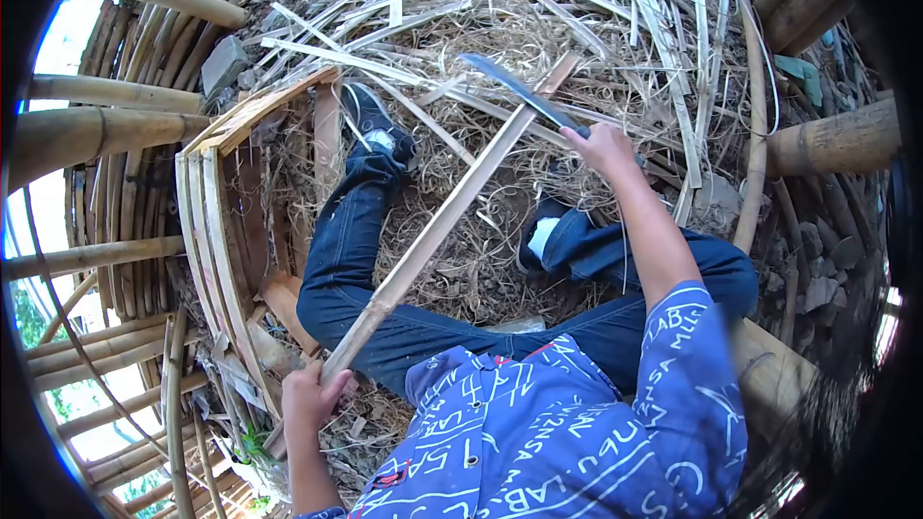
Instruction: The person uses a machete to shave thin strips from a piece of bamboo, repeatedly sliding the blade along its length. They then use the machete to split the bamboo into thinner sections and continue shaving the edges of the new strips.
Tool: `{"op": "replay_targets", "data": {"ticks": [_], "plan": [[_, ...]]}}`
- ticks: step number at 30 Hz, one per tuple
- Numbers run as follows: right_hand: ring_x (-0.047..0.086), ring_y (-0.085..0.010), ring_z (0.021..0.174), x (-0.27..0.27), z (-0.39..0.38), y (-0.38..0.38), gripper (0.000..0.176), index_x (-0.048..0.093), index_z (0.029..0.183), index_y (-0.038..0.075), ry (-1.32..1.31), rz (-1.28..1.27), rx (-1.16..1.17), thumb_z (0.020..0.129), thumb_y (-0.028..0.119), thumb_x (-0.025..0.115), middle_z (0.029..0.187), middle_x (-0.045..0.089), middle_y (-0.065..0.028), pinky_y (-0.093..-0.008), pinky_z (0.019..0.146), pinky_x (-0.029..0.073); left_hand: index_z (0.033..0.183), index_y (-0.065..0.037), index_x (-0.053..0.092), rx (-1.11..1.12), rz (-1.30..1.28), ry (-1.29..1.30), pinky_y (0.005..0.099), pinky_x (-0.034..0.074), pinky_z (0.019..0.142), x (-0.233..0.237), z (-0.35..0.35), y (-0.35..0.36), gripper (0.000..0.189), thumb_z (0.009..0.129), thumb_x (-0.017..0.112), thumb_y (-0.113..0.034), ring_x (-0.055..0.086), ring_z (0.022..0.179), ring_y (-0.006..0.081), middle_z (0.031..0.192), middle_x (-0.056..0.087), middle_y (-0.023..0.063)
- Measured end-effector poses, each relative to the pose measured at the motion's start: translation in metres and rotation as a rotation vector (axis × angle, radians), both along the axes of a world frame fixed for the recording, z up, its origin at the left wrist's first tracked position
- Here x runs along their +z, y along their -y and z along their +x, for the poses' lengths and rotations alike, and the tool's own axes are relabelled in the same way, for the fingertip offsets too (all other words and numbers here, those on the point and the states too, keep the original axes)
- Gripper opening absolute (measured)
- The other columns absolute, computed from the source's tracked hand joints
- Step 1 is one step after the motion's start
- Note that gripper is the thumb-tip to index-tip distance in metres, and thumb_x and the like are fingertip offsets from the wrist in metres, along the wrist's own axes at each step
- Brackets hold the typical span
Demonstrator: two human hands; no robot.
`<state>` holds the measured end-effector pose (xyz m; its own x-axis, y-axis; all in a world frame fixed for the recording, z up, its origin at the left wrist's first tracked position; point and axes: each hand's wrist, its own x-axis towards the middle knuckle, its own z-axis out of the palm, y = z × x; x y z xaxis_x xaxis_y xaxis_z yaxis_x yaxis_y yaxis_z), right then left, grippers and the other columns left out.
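A long split bamboo strip (437,229) runs slantwise across my lap, its far end over the shavings. Near its lower end, my left hand (310,392) is wrapped round it. My right hand (601,146) grips the dark handle of a machete (510,83). The long blade points up and left, crossing the strip close to its far end and overlapping it in this view. Under the strip are my legs in blue jeans (341,240), spread apart on the ground.
Bamboo shavings and thin slats (663,29) litter the ground ahead. To my left stand bent, layered bamboo slats (207,240) and a wall of bamboo poles (115,135). A thick bamboo pole (836,139) lies at the right, near broken stones (817,274). A grey block (224,63) sits at upper left.
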<state>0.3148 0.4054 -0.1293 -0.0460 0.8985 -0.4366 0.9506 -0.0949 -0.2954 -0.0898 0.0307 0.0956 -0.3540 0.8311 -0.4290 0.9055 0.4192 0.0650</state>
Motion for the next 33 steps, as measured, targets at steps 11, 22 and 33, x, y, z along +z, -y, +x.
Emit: {"op": "replay_targets", "data": {"ticks": [11, 22, 33], "plan": [[0.067, -0.0378, 0.096, 0.032, -0.004, 0.018, 0.087, 0.07, 0.097, -0.003, -0.034, -0.069, 0.206, 0.08, 0.079, 0.044, 0.099, 0.068, -0.0252, -0.047, 0.084, 0.052, 0.07, 0.0, 0.06, 0.072, -0.092, -0.073, 0.049, 0.045, 0.06, 0.016, -0.016, 0.007, 0.055, 0.076, 0.07, -0.054, 0.059, 0.062, 0.042, 0.061, 0.057, 0.022], [0.064, -0.0436, 0.099, 0.006, 0.04, 0.001, 0.082, 0.069, 0.097, -0.007, -0.038, -0.014, -0.224, 0.083, 0.071, 0.05, 0.101, 0.066, -0.0306, -0.049, 0.086, 0.05, 0.059, 0.0, 0.049, -0.04, 0.072, -0.161, 0.0457, 0.04, 0.052, 0.029, -0.025, 0.019, 0.064, 0.07, 0.074, -0.059, 0.051, 0.052, 0.04, 0.051, 0.048, 0.0196], [0.067, -0.0416, 0.09, 0.046, 0.058, -0.005, 0.083, 0.071, 0.09, -0.005, 0.157, 0.14, -0.088, 0.079, 0.075, 0.052, 0.09, 0.068, -0.0282, -0.0495, 0.08, 0.052, 0.062, -0.001, 0.05, -0.047, 0.137, -0.13, 0.0458, 0.04, 0.051, -0.002, -0.058, 0.038, 0.057, 0.071, 0.078, -0.049, 0.053, 0.053, 0.0396, 0.053, 0.051, 0.0177]]}}
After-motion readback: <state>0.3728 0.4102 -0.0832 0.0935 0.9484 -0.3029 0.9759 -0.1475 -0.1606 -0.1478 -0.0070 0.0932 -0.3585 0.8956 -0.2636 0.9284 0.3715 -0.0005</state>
